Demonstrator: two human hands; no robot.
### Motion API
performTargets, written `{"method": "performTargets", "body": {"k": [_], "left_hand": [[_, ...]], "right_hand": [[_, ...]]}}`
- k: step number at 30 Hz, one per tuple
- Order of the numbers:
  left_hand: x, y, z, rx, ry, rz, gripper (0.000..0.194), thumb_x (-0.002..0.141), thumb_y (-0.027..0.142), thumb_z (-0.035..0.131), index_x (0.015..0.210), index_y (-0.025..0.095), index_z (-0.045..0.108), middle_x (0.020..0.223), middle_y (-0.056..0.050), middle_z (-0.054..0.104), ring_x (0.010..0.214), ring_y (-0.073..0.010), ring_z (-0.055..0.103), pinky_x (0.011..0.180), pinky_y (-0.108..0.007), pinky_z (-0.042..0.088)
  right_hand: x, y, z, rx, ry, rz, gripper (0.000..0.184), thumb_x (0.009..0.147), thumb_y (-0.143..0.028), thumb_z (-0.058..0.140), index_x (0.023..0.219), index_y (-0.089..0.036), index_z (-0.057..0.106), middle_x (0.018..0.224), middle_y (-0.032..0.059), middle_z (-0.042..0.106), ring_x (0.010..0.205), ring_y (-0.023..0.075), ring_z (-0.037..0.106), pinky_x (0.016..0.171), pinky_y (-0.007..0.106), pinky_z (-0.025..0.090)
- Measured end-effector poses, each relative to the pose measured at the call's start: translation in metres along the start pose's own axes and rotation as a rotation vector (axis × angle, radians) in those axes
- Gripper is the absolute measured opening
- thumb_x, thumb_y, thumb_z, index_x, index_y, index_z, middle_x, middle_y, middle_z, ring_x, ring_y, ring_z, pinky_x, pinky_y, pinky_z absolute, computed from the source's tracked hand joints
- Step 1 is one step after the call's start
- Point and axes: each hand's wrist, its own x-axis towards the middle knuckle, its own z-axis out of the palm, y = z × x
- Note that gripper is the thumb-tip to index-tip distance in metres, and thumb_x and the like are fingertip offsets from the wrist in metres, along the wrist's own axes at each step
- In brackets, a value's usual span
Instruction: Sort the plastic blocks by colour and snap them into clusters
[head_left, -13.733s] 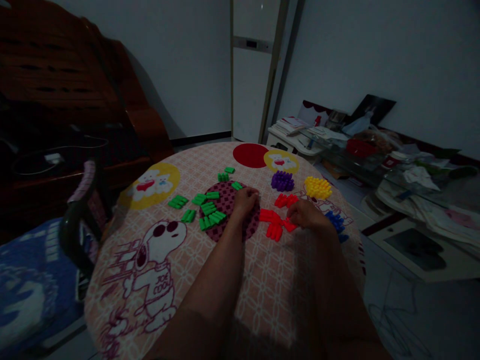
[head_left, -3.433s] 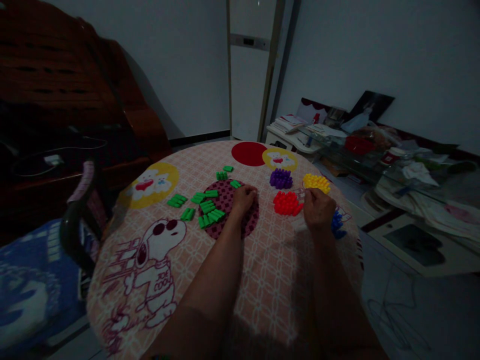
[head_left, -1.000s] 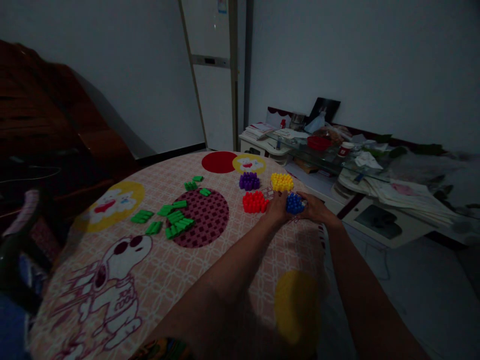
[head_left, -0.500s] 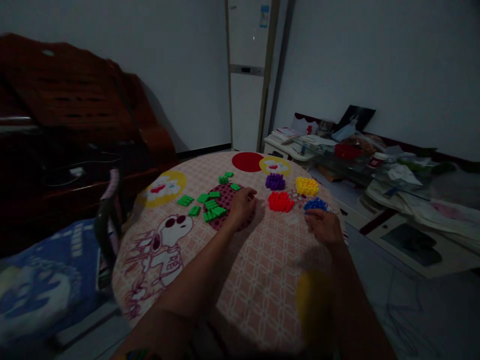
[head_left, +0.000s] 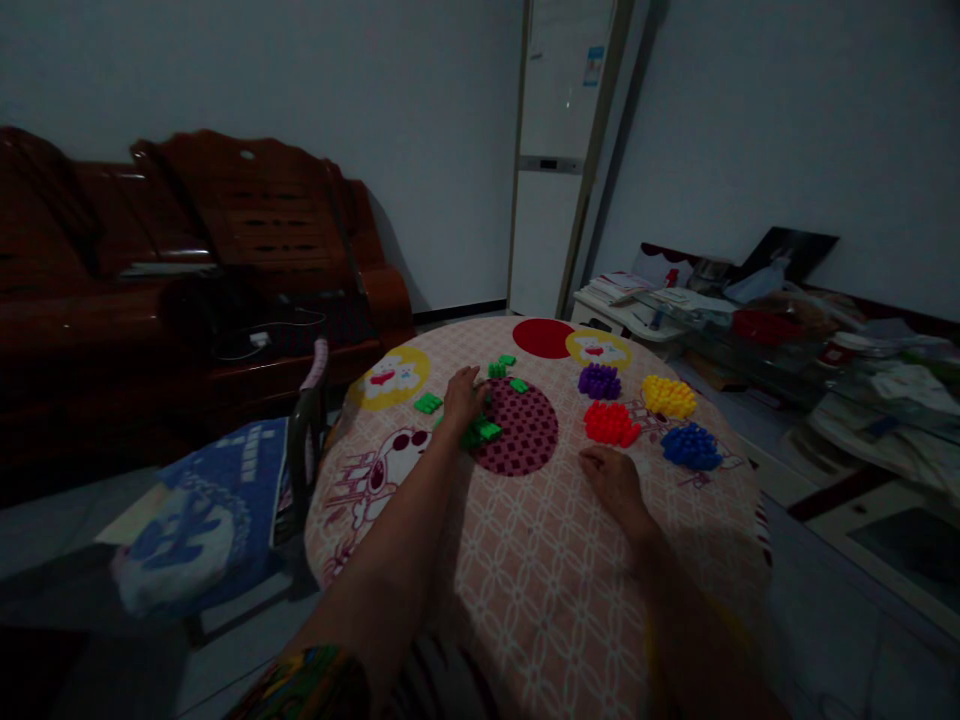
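Note:
My left hand (head_left: 463, 402) is over the green toy pieces (head_left: 484, 430) left of the table's middle, its fingers apart and partly covering them. Other green pieces lie around it, such as a small flat one (head_left: 428, 403) to its left. My right hand (head_left: 613, 485) is low over the cloth, just nearer to me than the cluster of red pieces (head_left: 611, 424). Its fingers are pressed together; whether anything is between them is hidden. Purple (head_left: 599, 381), yellow (head_left: 669, 397) and blue pieces (head_left: 690, 447) stand in separate clusters on the right.
A round table with a patterned pink cloth (head_left: 525, 560) carries everything. A chair with a blue cover (head_left: 217, 500) stands on the left, a wooden sofa (head_left: 247, 220) behind it. On the right a cluttered low cabinet (head_left: 720, 330) runs along the wall.
My view has turned left. My left hand has moved left onto the green pieces. My right hand has drawn away from the blue cluster toward the table's middle, fingers now together.

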Motion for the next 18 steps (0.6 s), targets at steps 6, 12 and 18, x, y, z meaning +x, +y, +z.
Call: {"method": "performTargets", "body": {"k": [6, 12, 18], "left_hand": [[0.057, 0.024, 0.022, 0.0, -0.14, 0.013, 0.062, 0.095, 0.038, 0.052, 0.149, 0.01, 0.042, 0.155, -0.019, 0.045, 0.144, -0.0252, 0.042, 0.119, -0.035, 0.032], [0.092, 0.042, 0.039, 0.005, -0.093, -0.058, 0.069, 0.096, 0.045, 0.049, 0.156, 0.013, 0.033, 0.16, -0.02, 0.036, 0.149, -0.0289, 0.034, 0.119, -0.039, 0.03], [0.121, 0.037, 0.041, 0.107, -0.202, -0.029, 0.079, 0.085, 0.049, 0.062, 0.156, 0.024, 0.037, 0.166, -0.013, 0.028, 0.149, -0.0357, 0.031, 0.114, -0.045, 0.035]], "right_hand": [[-0.003, -0.003, 0.006, -0.131, 0.033, -0.036, 0.024, 0.092, -0.028, 0.051, 0.079, -0.022, 0.07, 0.085, 0.0063, 0.072, 0.079, 0.0186, 0.065, 0.076, 0.029, 0.047], [-0.005, -0.004, 0.008, -0.155, 0.027, -0.074, 0.022, 0.093, -0.027, 0.051, 0.08, -0.022, 0.068, 0.085, 0.0069, 0.07, 0.08, 0.0195, 0.063, 0.074, 0.029, 0.045], [-0.001, -0.004, 0.007, -0.077, 0.012, -0.053, 0.02, 0.091, -0.026, 0.053, 0.076, -0.023, 0.066, 0.081, 0.0049, 0.068, 0.078, 0.0181, 0.063, 0.074, 0.028, 0.044]]}}
